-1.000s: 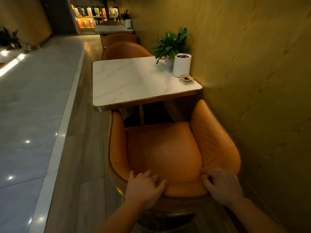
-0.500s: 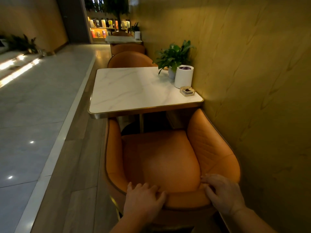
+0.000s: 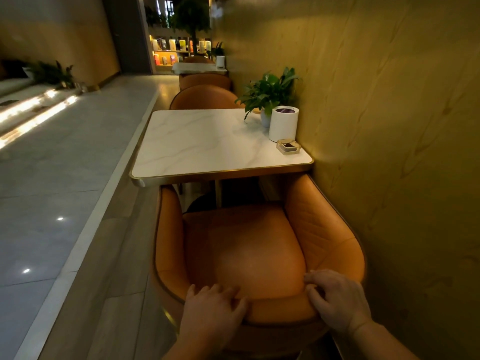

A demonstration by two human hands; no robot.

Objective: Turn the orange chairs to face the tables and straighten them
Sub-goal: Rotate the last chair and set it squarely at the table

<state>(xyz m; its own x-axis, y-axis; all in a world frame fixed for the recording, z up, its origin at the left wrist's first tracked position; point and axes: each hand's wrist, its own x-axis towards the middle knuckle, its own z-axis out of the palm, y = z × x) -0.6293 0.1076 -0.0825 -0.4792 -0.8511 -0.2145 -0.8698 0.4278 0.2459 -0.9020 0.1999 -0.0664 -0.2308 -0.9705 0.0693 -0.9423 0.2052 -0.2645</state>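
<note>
An orange tub chair (image 3: 249, 245) stands right in front of me, its open side facing the white marble table (image 3: 202, 146). The front of its seat reaches under the table's near edge. My left hand (image 3: 213, 313) grips the top of the backrest on the left, fingers curled over the rim. On the right of that rim my right hand (image 3: 337, 300) holds on the same way. Beyond the table a second orange chair (image 3: 205, 98) shows its rounded back, and a third (image 3: 205, 81) stands behind it.
A yellow wall (image 3: 389, 152) runs close along the chair's right side. On the table by the wall stand a potted plant (image 3: 267, 94), a white cylinder (image 3: 283, 124) and a small clear ashtray (image 3: 288, 146). To the left lies a wooden floor strip, then grey tile. Another table (image 3: 197, 68) stands further back.
The view has lifted and shifted, so the table sits lower and more central in the frame. Both hands stay on the backrest rim; the chair seems slightly closer to the table.
</note>
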